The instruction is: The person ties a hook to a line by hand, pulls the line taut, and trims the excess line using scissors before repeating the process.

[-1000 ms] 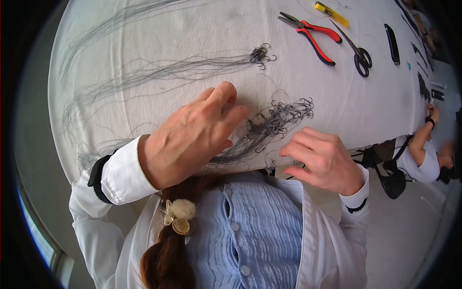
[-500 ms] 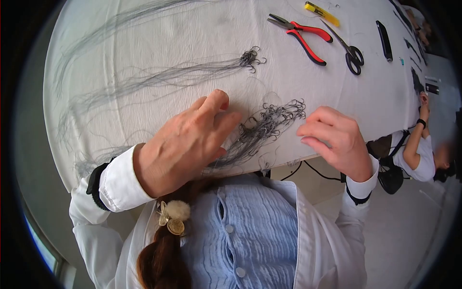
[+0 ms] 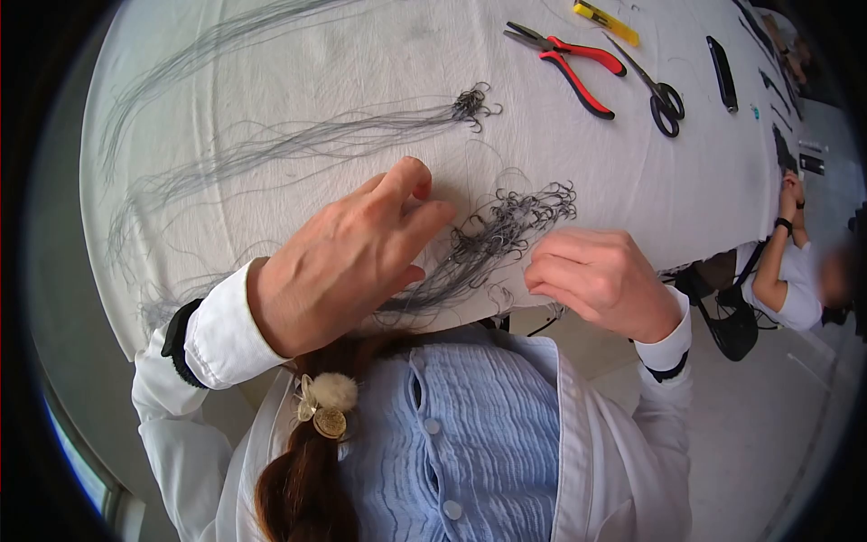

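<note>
Viewed from above, through a round wide-angle lens: a white cloth (image 3: 596, 158) over a table, with two bare hands at its near edge. Between the hands, a thick cluster of dark hooks (image 3: 515, 221), spread loosely on the cloth, with thin grey lines (image 3: 438, 287) trailing down and left, partly under the left hand (image 3: 348, 257).

On the left, loosely curled over the lines, knuckles up, thumb apart from the nearest finger; palm side hidden, so impossible to tell whether holding anything. On the right, just beside the lower right of the cluster, fingers bent and bunched closely together at the tips: the right hand (image 3: 603, 280), near a loose curl of line; too fine a detail to tell whether pinching a strand.

Farther up the cloth, a smaller clump (image 3: 470, 106) of hooks, with its own long strands fanning out to the left. Above that, near the top edge, another bundle (image 3: 217, 41) of strands.

At upper right, in a row: red-handled pliers (image 3: 578, 86), a yellow cutter (image 3: 607, 23), black-handled scissors (image 3: 666, 104) and a slim black object (image 3: 722, 74). At far right, beside the table, a co-worker (image 3: 799, 289) in white, near a black bag (image 3: 730, 330). At the bottom, white sleeves, a blue shirt (image 3: 479, 425) and a braid with a fluffy hair tie (image 3: 330, 395).
</note>
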The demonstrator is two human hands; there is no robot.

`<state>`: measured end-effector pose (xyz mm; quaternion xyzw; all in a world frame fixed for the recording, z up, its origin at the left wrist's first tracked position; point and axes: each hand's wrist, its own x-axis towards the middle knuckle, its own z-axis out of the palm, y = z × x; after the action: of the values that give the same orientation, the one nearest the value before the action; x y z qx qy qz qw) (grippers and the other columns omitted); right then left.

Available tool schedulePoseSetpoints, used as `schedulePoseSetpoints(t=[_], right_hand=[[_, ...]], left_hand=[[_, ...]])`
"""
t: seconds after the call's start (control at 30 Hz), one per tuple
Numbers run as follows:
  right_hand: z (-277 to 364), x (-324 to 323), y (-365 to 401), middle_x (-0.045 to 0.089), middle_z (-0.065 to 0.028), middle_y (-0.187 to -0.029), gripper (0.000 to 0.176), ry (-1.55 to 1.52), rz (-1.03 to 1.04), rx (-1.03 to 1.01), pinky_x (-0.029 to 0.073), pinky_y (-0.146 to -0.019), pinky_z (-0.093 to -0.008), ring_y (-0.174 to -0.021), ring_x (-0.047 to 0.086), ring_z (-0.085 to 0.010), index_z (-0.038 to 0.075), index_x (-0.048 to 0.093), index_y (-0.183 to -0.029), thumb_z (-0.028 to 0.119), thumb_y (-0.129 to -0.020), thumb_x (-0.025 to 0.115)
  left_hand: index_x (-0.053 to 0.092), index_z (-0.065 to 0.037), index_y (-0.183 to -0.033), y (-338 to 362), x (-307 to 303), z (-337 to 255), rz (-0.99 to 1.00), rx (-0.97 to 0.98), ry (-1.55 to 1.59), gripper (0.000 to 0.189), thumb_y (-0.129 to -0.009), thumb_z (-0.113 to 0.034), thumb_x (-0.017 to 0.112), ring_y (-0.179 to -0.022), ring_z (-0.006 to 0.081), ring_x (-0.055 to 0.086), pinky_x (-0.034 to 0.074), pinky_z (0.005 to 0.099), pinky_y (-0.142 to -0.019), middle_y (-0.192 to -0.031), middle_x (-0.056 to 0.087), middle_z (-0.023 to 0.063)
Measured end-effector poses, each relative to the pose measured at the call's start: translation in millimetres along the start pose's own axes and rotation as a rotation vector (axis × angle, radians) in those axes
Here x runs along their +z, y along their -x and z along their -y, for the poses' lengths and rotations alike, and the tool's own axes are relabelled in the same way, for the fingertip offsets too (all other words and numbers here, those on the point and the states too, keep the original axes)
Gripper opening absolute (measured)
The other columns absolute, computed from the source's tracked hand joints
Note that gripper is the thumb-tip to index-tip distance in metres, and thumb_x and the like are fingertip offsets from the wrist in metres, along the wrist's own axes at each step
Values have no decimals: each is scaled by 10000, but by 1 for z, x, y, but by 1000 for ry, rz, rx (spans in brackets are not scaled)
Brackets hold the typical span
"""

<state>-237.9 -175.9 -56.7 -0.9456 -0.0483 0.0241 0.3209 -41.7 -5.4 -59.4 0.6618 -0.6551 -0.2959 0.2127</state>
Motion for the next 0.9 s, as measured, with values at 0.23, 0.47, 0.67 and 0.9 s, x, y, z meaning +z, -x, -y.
schedulePoseSetpoints(t=[0.23,0.47,0.67,0.9], right_hand=[[2,-14,5,553,-40,-726,131,-41,76,87,460,-539,-318,-657,571,-209,37,549,-729,16,-683,669],[2,-9,3,585,-60,-784,130,-94,-53,119,477,-584,-319,-685,588,-238,38,605,-847,21,-729,655],[-13,-26,-2,570,-90,-832,113,8,-305,525,482,-600,-275,-677,594,-183,0,597,-885,-22,-776,620],[-24,-20,-12,560,-90,-819,121,-35,-273,431,461,-572,-289,-637,586,-204,10,596,-880,-12,-768,634]], left_hand=[[530,-37,-1119,1,0,2,6,15,0,551,-625,23,767,-849,253,609,543,326,-742,-1078,459,120],[525,-42,-1136,2,-1,-1,21,-12,-4,577,-618,13,773,-853,252,603,531,323,-766,-1091,454,121],[507,-15,-1151,4,2,-5,7,98,-120,625,-596,-17,794,-939,268,573,520,327,-802,-1141,410,143],[498,2,-1167,4,1,-6,50,63,-109,651,-586,-14,792,-971,271,558,511,321,-813,-1147,398,152]])
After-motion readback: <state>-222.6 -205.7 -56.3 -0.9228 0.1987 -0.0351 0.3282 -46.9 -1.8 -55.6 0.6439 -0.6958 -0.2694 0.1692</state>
